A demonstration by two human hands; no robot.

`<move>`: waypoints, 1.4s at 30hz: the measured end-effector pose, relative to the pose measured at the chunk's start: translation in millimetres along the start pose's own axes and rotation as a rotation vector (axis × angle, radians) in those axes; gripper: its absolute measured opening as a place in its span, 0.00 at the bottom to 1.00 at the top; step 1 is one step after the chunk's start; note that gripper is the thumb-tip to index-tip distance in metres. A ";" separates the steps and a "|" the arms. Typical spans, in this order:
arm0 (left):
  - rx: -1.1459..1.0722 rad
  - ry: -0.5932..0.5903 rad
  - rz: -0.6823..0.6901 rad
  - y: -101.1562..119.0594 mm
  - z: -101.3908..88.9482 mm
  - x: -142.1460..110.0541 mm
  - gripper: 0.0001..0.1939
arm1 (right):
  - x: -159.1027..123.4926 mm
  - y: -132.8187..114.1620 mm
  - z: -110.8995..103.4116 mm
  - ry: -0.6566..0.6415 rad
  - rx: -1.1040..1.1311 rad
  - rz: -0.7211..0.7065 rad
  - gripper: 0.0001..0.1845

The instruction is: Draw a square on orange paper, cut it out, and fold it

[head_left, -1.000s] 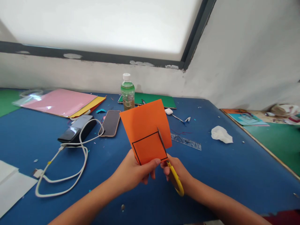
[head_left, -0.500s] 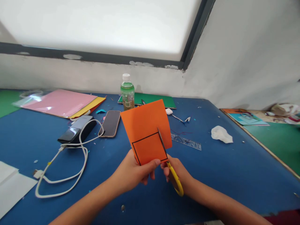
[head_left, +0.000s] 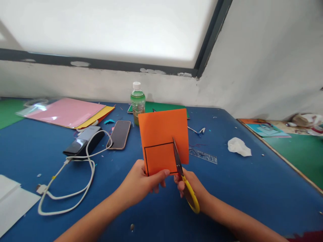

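Note:
My left hand [head_left: 141,184] pinches the bottom edge of an orange paper sheet [head_left: 164,129] held upright above the blue table [head_left: 252,181]. A black square outline is drawn on the sheet's lower left part. My right hand [head_left: 190,188] grips yellow-handled scissors [head_left: 186,186]. Their blades run up along the square's right line, in the paper.
Behind the sheet stand a green bottle [head_left: 137,101] and a green board [head_left: 164,107]. A phone [head_left: 119,134], a power bank [head_left: 83,143] with a white cable [head_left: 73,181], pink and yellow sheets [head_left: 65,112], a clear ruler [head_left: 204,156], a crumpled tissue [head_left: 238,147] and white paper [head_left: 12,201] lie around.
The orange sheet has turned from tilted to nearly square to me and shifted slightly right. The scissors' blades stand more upright along the drawn line.

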State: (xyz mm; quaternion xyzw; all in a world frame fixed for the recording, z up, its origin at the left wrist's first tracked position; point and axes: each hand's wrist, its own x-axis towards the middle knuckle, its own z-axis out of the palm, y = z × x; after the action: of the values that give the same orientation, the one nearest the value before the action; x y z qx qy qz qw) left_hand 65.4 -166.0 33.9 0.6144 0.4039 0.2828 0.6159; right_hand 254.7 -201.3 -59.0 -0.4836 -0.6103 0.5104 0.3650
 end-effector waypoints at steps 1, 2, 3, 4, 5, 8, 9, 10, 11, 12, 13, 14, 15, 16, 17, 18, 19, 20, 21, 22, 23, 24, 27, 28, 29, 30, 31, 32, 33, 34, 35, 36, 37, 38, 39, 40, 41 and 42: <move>0.029 0.042 0.016 0.9 -3.3 0.5 0.13 | 0.8 0.9 -1.0 0.001 0.017 0.017 0.20; 0.052 0.091 0.037 2.0 -6.7 1.1 0.14 | 1.6 1.7 -1.8 0.005 0.035 0.036 0.20; 0.067 0.146 0.061 3.2 -10.1 1.8 0.14 | 2.3 2.5 -2.2 0.010 0.054 0.053 0.21; 0.075 0.207 0.090 4.3 -13.1 2.7 0.14 | 2.8 3.2 -2.4 0.017 0.072 0.067 0.22; 0.076 0.267 0.121 5.4 -15.6 3.6 0.14 | 3.1 3.8 -2.2 0.022 0.085 0.078 0.23; 0.036 0.412 0.207 7.5 -19.4 6.0 0.12 | 2.6 4.6 -0.8 0.018 0.077 0.068 0.24; 0.014 0.439 0.226 7.6 -19.6 6.4 0.12 | 2.1 4.5 -0.4 0.012 0.065 0.050 0.25; -0.006 0.457 0.239 7.6 -19.4 6.6 0.11 | 1.6 4.0 -0.1 0.004 0.055 0.032 0.25; -0.017 0.471 0.244 7.5 -19.0 6.5 0.11 | 1.2 3.2 0.0 -0.004 0.047 0.018 0.26; -0.017 0.485 0.244 7.4 -18.7 6.2 0.11 | 0.8 2.1 -0.2 -0.009 0.039 0.008 0.26; -0.005 0.497 0.243 7.5 -18.6 5.7 0.11 | 0.7 0.6 -0.4 -0.014 0.029 0.004 0.26; 0.016 0.510 0.245 7.9 -18.9 5.1 0.12 | 0.6 -1.1 -0.8 -0.021 0.016 0.003 0.26; 0.042 0.522 0.251 8.6 -19.4 4.5 0.13 | 0.7 -3.3 -1.2 -0.026 0.002 0.005 0.26; 0.072 0.533 0.259 9.6 -20.4 3.8 0.14 | 0.9 -5.7 -1.5 -0.029 -0.016 0.006 0.26; 0.107 0.542 0.268 10.9 -21.6 3.2 0.15 | 1.1 -8.4 -1.8 -0.032 -0.033 0.008 0.26; 0.144 0.549 0.278 12.3 -23.0 2.5 0.16 | 1.3 -11.4 -2.0 -0.034 -0.049 0.013 0.25; 0.180 0.556 0.286 13.7 -24.4 2.0 0.16 | 1.4 -14.4 -2.2 -0.034 -0.065 0.019 0.25; 0.212 0.564 0.290 15.1 -25.8 1.4 0.17 | 1.4 -17.5 -2.4 -0.036 -0.085 0.026 0.24; 0.237 0.572 0.291 16.3 -26.9 1.0 0.17 | 1.3 -20.3 -2.6 -0.041 -0.105 0.033 0.24; 0.255 0.580 0.289 17.3 -27.8 0.6 0.18 | 1.1 -22.6 -2.8 -0.046 -0.123 0.039 0.24; 0.268 0.588 0.284 18.1 -28.3 0.3 0.18 | 0.8 -24.2 -3.1 -0.049 -0.134 0.044 0.24; 0.277 0.595 0.279 18.7 -28.4 0.1 0.18 | 0.5 -25.0 -3.3 -0.049 -0.139 0.047 0.24; 0.293 0.600 0.271 20.0 -26.7 0.0 0.18 | -0.2 -22.4 -3.8 -0.052 -0.121 0.049 0.24; 0.292 0.599 0.270 20.3 -25.8 0.2 0.18 | -0.3 -20.5 -3.7 -0.058 -0.102 0.058 0.24; 0.288 0.595 0.268 20.6 -24.8 0.3 0.18 | -0.3 -18.3 -3.4 -0.066 -0.077 0.074 0.24; 0.282 0.592 0.267 20.8 -23.9 0.5 0.19 | -0.3 -16.1 -3.0 -0.069 -0.050 0.098 0.23; 0.277 0.591 0.264 20.9 -23.2 0.6 0.19 | -0.2 -14.0 -2.6 -0.067 -0.025 0.124 0.22; 0.274 0.592 0.264 20.9 -22.6 0.7 0.19 | 0.0 -12.2 -2.1 -0.062 -0.006 0.147 0.21; 0.275 0.595 0.265 20.8 -22.2 0.8 0.18 | 0.2 -10.6 -1.6 -0.059 0.003 0.162 0.20; 0.276 0.600 0.270 20.6 -21.9 0.8 0.18 | 0.4 -9.4 -1.3 -0.058 0.011 0.173 0.19; 0.278 0.604 0.273 20.2 -21.8 0.7 0.18 | 0.5 -8.5 -1.0 -0.062 0.018 0.178 0.18; 0.279 0.608 0.275 19.8 -21.8 0.6 0.18 | 0.6 -8.2 -1.0 -0.071 0.026 0.185 0.17; 0.280 0.610 0.275 19.4 -21.8 0.4 0.18 | 0.6 -8.4 -1.2 -0.083 0.033 0.195 0.16; 0.282 0.611 0.273 19.0 -21.8 0.2 0.17 | 0.5 -9.1 -1.6 -0.090 0.029 0.203 0.16; 0.283 0.613 0.272 18.8 -21.8 0.0 0.17 | 0.4 -10.5 -2.3 -0.094 0.019 0.201 0.17; 0.282 0.613 0.272 18.8 -21.7 -0.2 0.18 | 0.3 -12.3 -3.2 -0.097 0.001 0.182 0.18; 0.278 0.615 0.272 18.9 -21.6 -0.3 0.18 | 0.3 -14.4 -4.3 -0.096 -0.022 0.150 0.20; 0.273 0.615 0.274 19.2 -21.2 -0.3 0.18 | 0.4 -16.7 -5.6 -0.089 -0.045 0.109 0.22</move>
State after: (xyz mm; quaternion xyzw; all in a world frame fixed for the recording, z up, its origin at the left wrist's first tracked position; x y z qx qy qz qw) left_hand 50.1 -153.5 54.6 0.6255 0.5182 0.4779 0.3344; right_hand 256.2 -199.6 -41.5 -0.5008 -0.6102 0.5366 0.2981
